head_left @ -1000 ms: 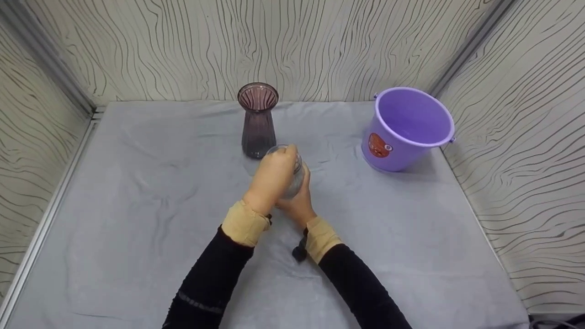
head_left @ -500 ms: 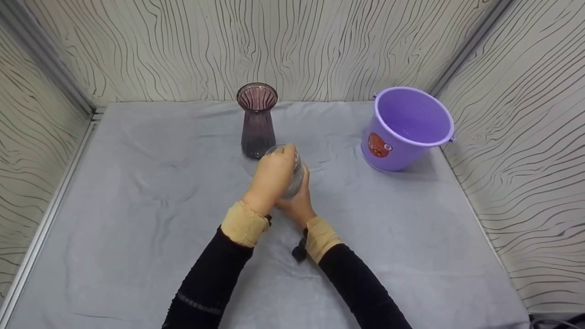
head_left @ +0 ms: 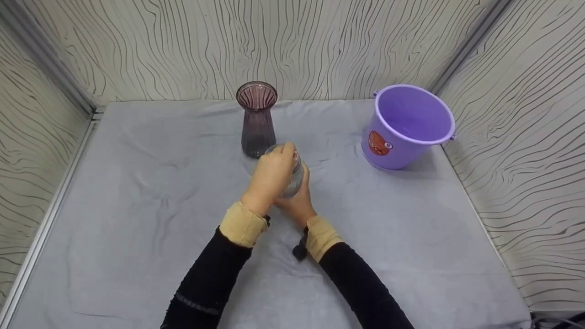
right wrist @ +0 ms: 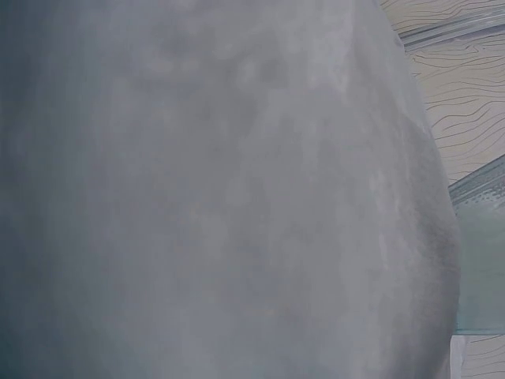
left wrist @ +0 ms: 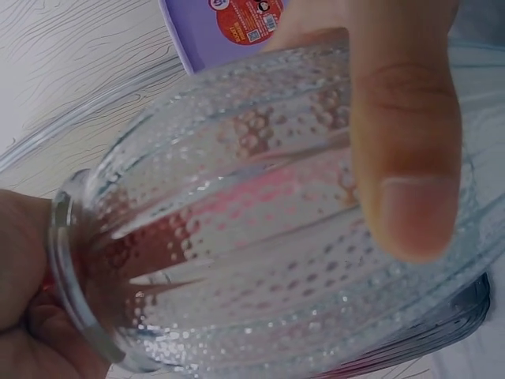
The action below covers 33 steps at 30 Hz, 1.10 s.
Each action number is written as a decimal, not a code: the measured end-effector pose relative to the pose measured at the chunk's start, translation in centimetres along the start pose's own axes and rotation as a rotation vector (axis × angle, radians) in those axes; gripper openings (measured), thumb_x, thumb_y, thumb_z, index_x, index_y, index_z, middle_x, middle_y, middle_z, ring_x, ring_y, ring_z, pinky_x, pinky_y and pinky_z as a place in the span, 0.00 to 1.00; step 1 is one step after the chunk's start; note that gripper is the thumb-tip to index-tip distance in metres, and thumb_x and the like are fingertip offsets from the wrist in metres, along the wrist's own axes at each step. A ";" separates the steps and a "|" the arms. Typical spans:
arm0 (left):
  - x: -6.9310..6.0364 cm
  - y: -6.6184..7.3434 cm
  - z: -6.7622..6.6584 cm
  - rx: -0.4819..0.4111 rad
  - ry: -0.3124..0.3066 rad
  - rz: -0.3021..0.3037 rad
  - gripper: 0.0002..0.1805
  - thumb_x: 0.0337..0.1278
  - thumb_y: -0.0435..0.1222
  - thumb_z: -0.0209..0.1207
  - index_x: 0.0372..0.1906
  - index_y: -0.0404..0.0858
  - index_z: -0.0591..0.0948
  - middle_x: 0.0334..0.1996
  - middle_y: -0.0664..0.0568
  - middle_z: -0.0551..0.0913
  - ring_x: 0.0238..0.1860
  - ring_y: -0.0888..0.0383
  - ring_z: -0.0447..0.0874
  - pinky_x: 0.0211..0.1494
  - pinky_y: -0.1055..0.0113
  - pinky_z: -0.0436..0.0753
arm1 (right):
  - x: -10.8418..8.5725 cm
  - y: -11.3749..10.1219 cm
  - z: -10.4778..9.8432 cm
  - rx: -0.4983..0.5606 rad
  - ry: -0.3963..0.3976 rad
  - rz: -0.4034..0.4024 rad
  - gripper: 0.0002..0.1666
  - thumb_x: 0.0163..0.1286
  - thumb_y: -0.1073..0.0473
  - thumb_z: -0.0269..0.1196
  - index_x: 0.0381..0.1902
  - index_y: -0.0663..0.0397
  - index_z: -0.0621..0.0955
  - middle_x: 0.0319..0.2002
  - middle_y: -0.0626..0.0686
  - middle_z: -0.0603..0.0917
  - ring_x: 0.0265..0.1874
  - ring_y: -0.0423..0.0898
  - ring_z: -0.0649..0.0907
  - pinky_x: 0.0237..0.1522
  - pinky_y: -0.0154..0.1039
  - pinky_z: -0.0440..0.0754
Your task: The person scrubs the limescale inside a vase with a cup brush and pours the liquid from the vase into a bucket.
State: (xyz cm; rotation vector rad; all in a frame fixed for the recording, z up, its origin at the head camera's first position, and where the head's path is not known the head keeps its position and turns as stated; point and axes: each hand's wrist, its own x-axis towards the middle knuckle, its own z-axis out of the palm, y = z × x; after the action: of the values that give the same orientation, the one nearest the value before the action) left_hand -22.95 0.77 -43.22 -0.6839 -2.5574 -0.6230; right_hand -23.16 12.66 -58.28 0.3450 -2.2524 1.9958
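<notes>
A clear glass vase (head_left: 293, 186) with ribs and a dimpled surface is between both hands in the head view. From below and the right my right hand (head_left: 299, 204) grips its body; that thumb (left wrist: 406, 158) lies across the glass in the left wrist view. My left hand (head_left: 269, 177) is over the vase's mouth, fingers curled at the rim. A bit of red (left wrist: 49, 280) shows among them, and pink shows through the glass; what it is stays unclear. A strip of the glass (right wrist: 481, 272) appears at the right wrist view's edge, beside a blurred grey area.
A ribbed purple glass vase (head_left: 258, 130) stands upright just behind the hands. Further right is a purple bucket (head_left: 397, 151) with a red label. Grey cloth (head_left: 137, 228) covers the table, with patterned walls (head_left: 320, 50) around it.
Both hands keep their hold in nearly the same place. The left hand shifts only very slightly at the vase's mouth; the purple vase and bucket stay put.
</notes>
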 end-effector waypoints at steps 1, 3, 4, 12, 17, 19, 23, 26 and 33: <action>0.0 0.0 0.0 -0.002 -0.004 -0.004 0.06 0.74 0.30 0.55 0.38 0.30 0.74 0.30 0.39 0.82 0.30 0.42 0.87 0.31 0.54 0.87 | 0.0 0.0 0.0 -0.001 0.000 -0.002 0.77 0.49 0.44 0.81 0.79 0.59 0.42 0.79 0.62 0.50 0.77 0.56 0.55 0.76 0.53 0.54; 0.0 0.0 0.0 -0.011 -0.007 -0.012 0.06 0.74 0.30 0.54 0.38 0.30 0.74 0.30 0.39 0.82 0.31 0.42 0.87 0.31 0.53 0.87 | 0.1 0.1 0.0 -0.006 0.001 -0.006 0.77 0.49 0.46 0.81 0.79 0.59 0.42 0.79 0.63 0.50 0.77 0.57 0.55 0.76 0.54 0.54; 0.0 0.1 0.0 -0.014 -0.005 -0.014 0.06 0.74 0.30 0.54 0.38 0.30 0.74 0.30 0.39 0.82 0.31 0.41 0.87 0.31 0.53 0.87 | 0.1 0.2 0.0 -0.010 0.002 -0.007 0.77 0.49 0.45 0.81 0.79 0.59 0.42 0.79 0.63 0.50 0.78 0.57 0.54 0.76 0.54 0.54; -0.1 0.2 0.4 -0.015 0.055 0.009 0.05 0.74 0.27 0.53 0.38 0.28 0.76 0.30 0.38 0.82 0.31 0.41 0.87 0.33 0.53 0.87 | 0.2 0.4 -0.1 -0.010 0.017 -0.058 0.78 0.47 0.43 0.81 0.79 0.62 0.43 0.79 0.65 0.50 0.78 0.60 0.54 0.76 0.54 0.54; -0.4 0.3 0.4 0.020 0.085 0.051 0.03 0.71 0.25 0.55 0.41 0.27 0.77 0.30 0.39 0.83 0.30 0.43 0.86 0.34 0.55 0.87 | 0.3 0.5 0.0 -0.019 0.027 -0.076 0.77 0.46 0.45 0.81 0.78 0.64 0.43 0.78 0.66 0.52 0.77 0.60 0.56 0.76 0.52 0.55; -0.4 0.4 0.4 0.031 0.089 0.056 0.04 0.70 0.25 0.56 0.43 0.26 0.78 0.31 0.39 0.83 0.31 0.44 0.87 0.34 0.55 0.87 | 0.3 0.4 0.1 -0.019 0.030 -0.072 0.77 0.45 0.45 0.81 0.78 0.63 0.44 0.78 0.66 0.52 0.77 0.60 0.56 0.76 0.52 0.55; -0.4 0.6 0.1 0.020 0.068 0.031 0.05 0.69 0.24 0.57 0.44 0.26 0.78 0.33 0.38 0.84 0.33 0.43 0.87 0.36 0.54 0.87 | 0.3 0.5 0.1 -0.002 0.025 -0.068 0.78 0.45 0.45 0.80 0.78 0.64 0.43 0.78 0.66 0.51 0.77 0.60 0.55 0.77 0.52 0.53; -0.2 0.7 0.0 0.001 0.045 0.010 0.03 0.68 0.24 0.57 0.42 0.26 0.78 0.32 0.37 0.84 0.33 0.42 0.87 0.36 0.53 0.87 | 0.2 0.2 0.0 0.006 0.020 -0.053 0.76 0.47 0.50 0.80 0.78 0.65 0.42 0.78 0.67 0.50 0.77 0.61 0.54 0.77 0.52 0.51; 0.7 0.4 -0.2 -0.032 -0.056 -0.054 0.01 0.66 0.24 0.59 0.38 0.28 0.80 0.30 0.39 0.85 0.33 0.43 0.88 0.38 0.53 0.87 | 0.3 -0.1 -0.1 -0.004 0.010 0.002 0.79 0.47 0.47 0.82 0.78 0.66 0.41 0.78 0.69 0.47 0.77 0.65 0.52 0.76 0.58 0.50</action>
State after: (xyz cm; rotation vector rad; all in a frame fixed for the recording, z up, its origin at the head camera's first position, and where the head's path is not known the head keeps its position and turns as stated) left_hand -23.18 1.22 -42.56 -0.6539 -2.6302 -0.6731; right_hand -23.46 12.69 -58.09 0.3312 -2.2519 1.9891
